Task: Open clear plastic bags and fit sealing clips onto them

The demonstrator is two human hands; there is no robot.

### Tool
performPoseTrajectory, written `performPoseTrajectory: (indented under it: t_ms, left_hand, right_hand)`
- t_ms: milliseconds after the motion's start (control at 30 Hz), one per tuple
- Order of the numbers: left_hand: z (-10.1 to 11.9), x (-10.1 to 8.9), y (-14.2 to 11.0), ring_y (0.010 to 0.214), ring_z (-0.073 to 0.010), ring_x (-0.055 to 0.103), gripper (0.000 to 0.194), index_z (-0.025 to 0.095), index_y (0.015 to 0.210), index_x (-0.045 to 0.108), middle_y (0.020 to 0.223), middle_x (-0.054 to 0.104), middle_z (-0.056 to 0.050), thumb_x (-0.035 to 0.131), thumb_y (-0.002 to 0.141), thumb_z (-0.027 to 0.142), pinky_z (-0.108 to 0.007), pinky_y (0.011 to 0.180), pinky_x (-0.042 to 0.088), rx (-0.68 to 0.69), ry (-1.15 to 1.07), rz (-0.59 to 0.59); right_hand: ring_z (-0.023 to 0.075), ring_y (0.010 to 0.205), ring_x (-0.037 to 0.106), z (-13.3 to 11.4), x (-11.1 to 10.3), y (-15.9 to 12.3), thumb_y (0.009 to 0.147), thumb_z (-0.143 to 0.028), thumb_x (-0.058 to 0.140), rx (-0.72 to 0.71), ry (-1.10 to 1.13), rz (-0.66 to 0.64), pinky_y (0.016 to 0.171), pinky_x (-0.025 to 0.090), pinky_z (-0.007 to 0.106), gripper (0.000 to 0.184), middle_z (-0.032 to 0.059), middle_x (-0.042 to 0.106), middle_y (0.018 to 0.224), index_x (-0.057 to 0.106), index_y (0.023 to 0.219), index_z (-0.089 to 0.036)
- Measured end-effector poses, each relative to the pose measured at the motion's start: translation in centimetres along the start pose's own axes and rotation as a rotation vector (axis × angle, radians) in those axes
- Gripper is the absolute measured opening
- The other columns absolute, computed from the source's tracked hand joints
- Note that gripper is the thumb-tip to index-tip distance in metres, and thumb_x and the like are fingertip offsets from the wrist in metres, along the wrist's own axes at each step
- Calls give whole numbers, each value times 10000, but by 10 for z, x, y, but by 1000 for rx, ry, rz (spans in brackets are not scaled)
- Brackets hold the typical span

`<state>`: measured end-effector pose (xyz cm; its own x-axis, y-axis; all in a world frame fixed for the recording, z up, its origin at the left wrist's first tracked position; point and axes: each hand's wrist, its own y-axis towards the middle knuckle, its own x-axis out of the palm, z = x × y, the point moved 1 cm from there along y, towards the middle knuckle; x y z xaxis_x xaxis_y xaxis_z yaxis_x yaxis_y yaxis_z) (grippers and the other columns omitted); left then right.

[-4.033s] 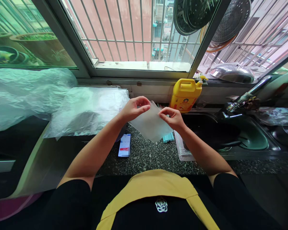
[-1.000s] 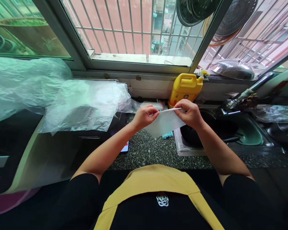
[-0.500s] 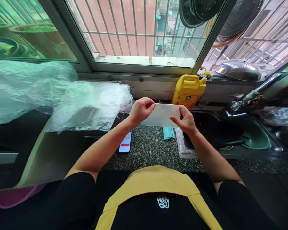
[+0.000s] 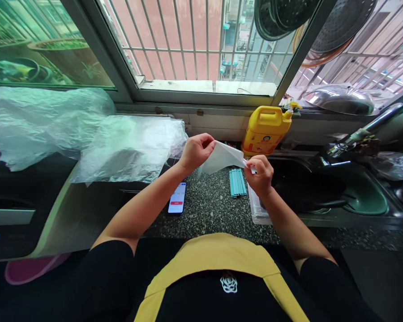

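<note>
A translucent white plastic bag or sheet (image 4: 222,157) is stretched between my two hands above the counter. My left hand (image 4: 197,153) pinches its upper left corner. My right hand (image 4: 259,173) is closed on its right end, which is gathered and twisted there. Below it on the speckled counter lies a bunch of teal strips (image 4: 237,183), side by side. A phone (image 4: 177,198) with a lit screen rests beneath my left forearm. Partly behind my right wrist is a clear plastic package or tray (image 4: 258,210).
A yellow jug (image 4: 267,130) with a pump top stands by the window wall. At right is the black sink (image 4: 394,208) with a dark pan (image 4: 305,185) and a faucet (image 4: 352,134). Crumpled plastic sheeting (image 4: 127,147) covers the left side.
My right hand has closed and moved slightly down, bunching the right end of the plastic, which was flat before. My left hand keeps its pinch. The view has shifted slightly.
</note>
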<state>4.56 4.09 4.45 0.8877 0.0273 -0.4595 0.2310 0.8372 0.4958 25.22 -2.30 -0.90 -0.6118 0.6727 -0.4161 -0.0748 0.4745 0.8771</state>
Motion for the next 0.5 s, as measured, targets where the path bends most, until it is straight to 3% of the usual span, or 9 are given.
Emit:
performPoseTrajectory:
  t_ms: [267,400,500]
  left_hand:
    - [1,6,4,572,-96,532,92,162,717,609,630,622,-15,565,781,211,-227,543,453,-18,-140,6]
    - [3,9,6,565,-96,529,80,155,726,610,634,628,-22,567,771,205,-232,544,453,-46,-166,3]
    - [5,9,6,561,-92,530,73,157,728,605,629,629,-18,567,766,206,-226,540,450,-37,-153,-5]
  right_hand:
    - [186,738,563,-4,9,-14,785,-239,592,121,47,-71,677,450,336,49,32,587,776,544,789,-239]
    - [224,856,573,-19,10,-13,730,-410,685,114,17,2,753,454,380,338,76,603,941,545,987,-241]
    - [221,870,579,-29,13,-7,767,-408,652,55,-39,63,772,439,381,317,68,613,952,538,1017,-250]
